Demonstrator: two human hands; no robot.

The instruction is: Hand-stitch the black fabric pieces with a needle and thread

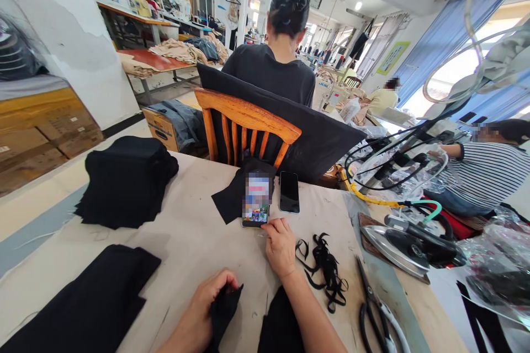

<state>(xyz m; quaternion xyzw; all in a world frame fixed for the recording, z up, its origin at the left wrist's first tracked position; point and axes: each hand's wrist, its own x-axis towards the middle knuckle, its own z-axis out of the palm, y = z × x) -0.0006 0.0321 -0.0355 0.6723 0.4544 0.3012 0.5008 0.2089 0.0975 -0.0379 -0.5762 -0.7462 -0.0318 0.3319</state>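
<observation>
My left hand point(207, 304) is closed around a black fabric piece point(224, 309) low over the table, its free corner sticking out past the fingertips. My right hand point(280, 245) has its fingers curled at the lower right corner of a lit smartphone point(256, 201), thumb and forefinger at its edge. Black cloth point(229, 198) lies behind and beside that phone. A second, dark-screened phone point(289, 193) lies just to its right. Under my right forearm lies another black fabric piece point(278, 324), partly hidden.
Stacks of black cut fabric point(124, 182) and folded black fabric point(83, 300) occupy the left. At right lie black strips point(327, 270), scissors point(375, 309) and an iron point(408, 245) with cables. A wooden chair point(248, 113) and a seated person point(275, 69) are beyond the table.
</observation>
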